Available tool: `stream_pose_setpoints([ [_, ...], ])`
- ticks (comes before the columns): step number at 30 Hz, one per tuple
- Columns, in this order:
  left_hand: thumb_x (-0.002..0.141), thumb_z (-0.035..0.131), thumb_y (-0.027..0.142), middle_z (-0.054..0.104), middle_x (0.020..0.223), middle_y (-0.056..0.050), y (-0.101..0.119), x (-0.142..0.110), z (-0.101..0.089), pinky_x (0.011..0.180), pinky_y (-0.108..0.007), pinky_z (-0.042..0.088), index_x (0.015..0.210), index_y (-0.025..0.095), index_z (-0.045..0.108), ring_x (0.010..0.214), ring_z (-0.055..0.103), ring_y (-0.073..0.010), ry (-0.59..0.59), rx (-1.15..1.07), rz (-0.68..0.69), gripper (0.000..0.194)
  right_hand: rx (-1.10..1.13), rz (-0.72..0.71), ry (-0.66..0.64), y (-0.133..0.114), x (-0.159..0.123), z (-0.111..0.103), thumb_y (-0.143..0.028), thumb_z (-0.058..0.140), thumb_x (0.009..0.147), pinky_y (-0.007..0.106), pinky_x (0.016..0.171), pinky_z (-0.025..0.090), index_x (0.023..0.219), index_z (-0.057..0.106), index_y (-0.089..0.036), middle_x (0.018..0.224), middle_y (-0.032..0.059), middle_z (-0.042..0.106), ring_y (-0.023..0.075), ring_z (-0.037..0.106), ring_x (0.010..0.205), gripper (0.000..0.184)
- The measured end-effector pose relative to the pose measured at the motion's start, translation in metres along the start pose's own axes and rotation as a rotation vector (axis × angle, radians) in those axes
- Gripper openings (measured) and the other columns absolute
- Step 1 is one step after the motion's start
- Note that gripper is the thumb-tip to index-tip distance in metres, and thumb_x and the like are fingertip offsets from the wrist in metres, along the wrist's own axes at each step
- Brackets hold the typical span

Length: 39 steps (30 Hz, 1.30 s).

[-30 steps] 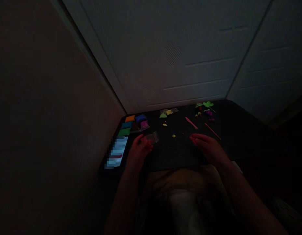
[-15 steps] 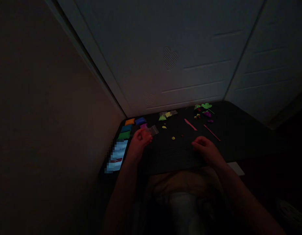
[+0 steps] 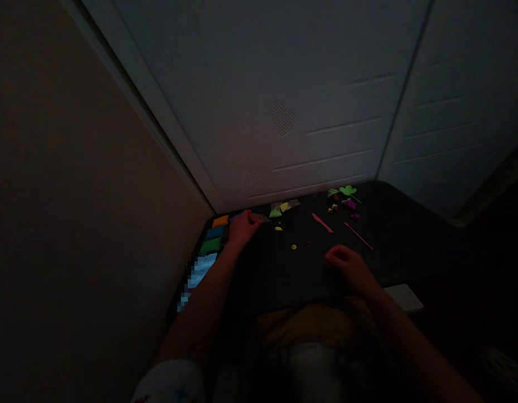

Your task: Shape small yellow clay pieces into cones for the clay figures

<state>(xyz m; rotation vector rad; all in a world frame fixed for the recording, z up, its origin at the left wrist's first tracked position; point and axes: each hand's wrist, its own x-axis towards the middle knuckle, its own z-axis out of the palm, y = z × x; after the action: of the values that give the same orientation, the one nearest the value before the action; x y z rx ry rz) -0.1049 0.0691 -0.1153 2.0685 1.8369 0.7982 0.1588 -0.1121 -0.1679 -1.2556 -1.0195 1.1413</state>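
Note:
My left hand point(image 3: 244, 228) is over the far left of the black table, beside the coloured packets. Its fingers are closed on a small clear plastic bag point(image 3: 264, 218), whose end sticks out to the right. Near the front edge, my right hand point(image 3: 345, 262) is curled in a pinch, and whatever lies between its fingertips is too dark to make out. Between the hands lie a flat yellow disc point(image 3: 294, 247), a tiny red bit point(image 3: 308, 242) and a yellow piece point(image 3: 278, 228).
Orange point(image 3: 220, 221), teal point(image 3: 215, 232) and green packets point(image 3: 210, 244) line the left edge, above a lit screen point(image 3: 200, 271). A pink knife point(image 3: 322, 223) and thin pink stick point(image 3: 358, 235) lie right of centre. Small coloured figures point(image 3: 350, 204) stand behind them. A white panel point(image 3: 326, 140) rises behind the table point(image 3: 279, 280).
My left hand has moved forward with the plastic bag, covering the purple and blue packets. My right hand stays pinched near the same place. The view has tilted slightly upward.

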Motion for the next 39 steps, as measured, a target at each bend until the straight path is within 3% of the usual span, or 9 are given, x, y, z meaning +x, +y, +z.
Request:
stream_pose_setpoints([
  [4,0.077,0.058,0.045,0.065,0.106,-0.013,0.002,-0.007,0.013,0.095,-0.047,0.035,0.096,0.018,0.061,0.112,0.050,-0.0328,0.039,0.200,-0.002,0.033,0.031,-0.003,-0.018,-0.002,0.000,0.002,-0.045,0.068,0.072,0.027,0.065,0.044,0.077,0.063,-0.018,0.068,0.0004,0.065,0.0136,0.058,0.065,0.028],
  [11,0.081,0.052,0.049,0.057,0.122,-0.020,0.003,-0.015,0.021,0.097,-0.056,0.030,0.111,0.013,0.058,0.121,0.041,-0.0387,0.076,0.365,0.017,0.047,0.113,0.009,-0.011,0.000,0.000,0.004,-0.041,0.071,0.069,0.028,0.068,0.047,0.105,0.059,-0.019,0.076,0.0008,0.068,0.0146,0.063,0.069,0.043],
  [15,0.086,0.047,0.045,0.050,0.130,-0.021,0.019,-0.023,0.018,0.099,-0.053,0.029,0.124,0.011,0.052,0.125,0.037,-0.0372,0.070,0.366,0.133,0.051,0.098,0.039,0.008,0.000,-0.001,0.002,-0.037,0.075,0.066,0.026,0.062,0.043,0.086,0.066,-0.017,0.068,0.0001,0.067,0.0135,0.060,0.063,0.030],
  [20,0.084,0.056,0.039,0.062,0.118,-0.004,0.058,-0.043,0.033,0.099,-0.035,0.034,0.108,0.025,0.065,0.116,0.048,-0.0216,-0.187,0.296,0.488,0.029,0.111,0.031,0.067,0.002,0.001,0.000,-0.035,0.077,0.063,0.023,0.054,0.035,0.067,0.062,-0.018,0.053,-0.0054,0.058,0.0089,0.051,0.053,0.023],
  [24,0.081,0.061,0.033,0.067,0.111,-0.001,0.079,-0.054,0.053,0.096,-0.038,0.036,0.101,0.029,0.069,0.111,0.051,-0.0213,-0.363,0.264,0.633,0.022,0.171,0.037,0.086,0.003,0.002,0.000,-0.044,0.072,0.068,0.023,0.058,0.040,0.076,0.066,-0.018,0.064,-0.0024,0.063,0.0093,0.054,0.058,0.027],
  [29,0.084,0.058,0.027,0.067,0.105,-0.005,0.085,-0.056,0.064,0.098,-0.047,0.035,0.097,0.021,0.068,0.108,0.054,-0.0230,-0.453,0.244,0.628,0.018,0.219,0.041,0.103,0.004,0.003,0.002,-0.046,0.071,0.069,0.026,0.063,0.045,0.090,0.067,-0.019,0.078,0.0017,0.068,0.0118,0.059,0.066,0.035],
  [35,0.085,0.058,0.028,0.064,0.105,-0.007,0.089,-0.057,0.069,0.098,-0.049,0.037,0.092,0.014,0.064,0.110,0.054,-0.0231,-0.468,0.123,0.554,0.017,0.250,-0.002,0.150,0.008,0.006,0.001,-0.040,0.079,0.061,0.022,0.053,0.037,0.072,0.059,-0.020,0.058,-0.0052,0.058,0.0086,0.050,0.054,0.031],
  [39,0.079,0.062,0.023,0.067,0.101,-0.007,0.096,-0.065,0.060,0.100,-0.044,0.035,0.084,0.017,0.068,0.108,0.053,-0.0240,-0.449,-0.084,0.479,0.010,0.253,-0.014,0.188,0.005,0.006,0.000,-0.040,0.078,0.062,0.023,0.055,0.040,0.074,0.061,-0.019,0.063,-0.0029,0.060,0.0105,0.053,0.057,0.029],
])
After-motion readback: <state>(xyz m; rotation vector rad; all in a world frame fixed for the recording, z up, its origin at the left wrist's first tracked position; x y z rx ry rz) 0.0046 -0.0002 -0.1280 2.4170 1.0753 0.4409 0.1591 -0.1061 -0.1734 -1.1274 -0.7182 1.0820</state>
